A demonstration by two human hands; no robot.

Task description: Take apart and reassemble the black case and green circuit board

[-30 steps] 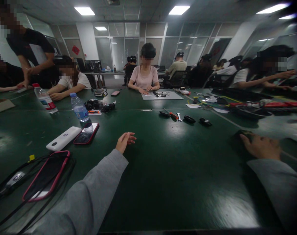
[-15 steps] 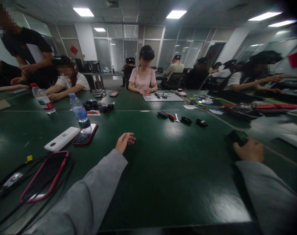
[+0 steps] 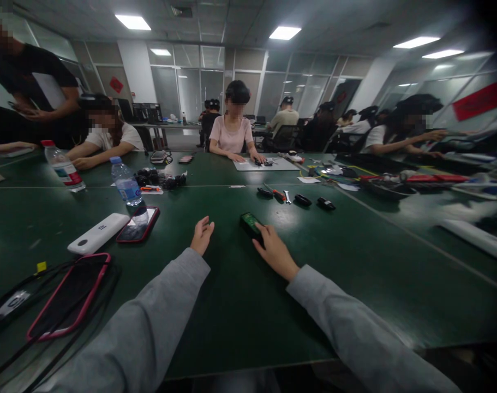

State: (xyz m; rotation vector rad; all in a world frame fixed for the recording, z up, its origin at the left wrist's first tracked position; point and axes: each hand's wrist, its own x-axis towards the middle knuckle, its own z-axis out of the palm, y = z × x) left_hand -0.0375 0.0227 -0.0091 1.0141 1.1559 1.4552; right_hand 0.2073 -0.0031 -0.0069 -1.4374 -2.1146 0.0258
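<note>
My right hand [image 3: 276, 252] is closed on the near end of a black box-shaped device with a green circuit board showing on its top [image 3: 250, 222]. It is at the middle of the green table [image 3: 346, 273]; whether it rests on the surface I cannot tell. To its left my left hand [image 3: 202, 236] is empty, the fingers apart and slightly curled. Beyond the device lie a screwdriver with a red handle [image 3: 278, 195], a small wrench [image 3: 288, 197] and black oval parts, among them one at the right end of the row [image 3: 325, 203].
At left are a white power bank [image 3: 99, 233], a red-edged phone [image 3: 137, 224], a pink-edged phone [image 3: 70, 297] under black cables, and two water bottles [image 3: 125, 183]. A person in pink [image 3: 231, 134] sits opposite. A white object [image 3: 475, 238] lies at right.
My right hand has carried the black device from the far right to the middle, near my left hand. My left hand stays in nearly the same place. The view has shifted slightly.
</note>
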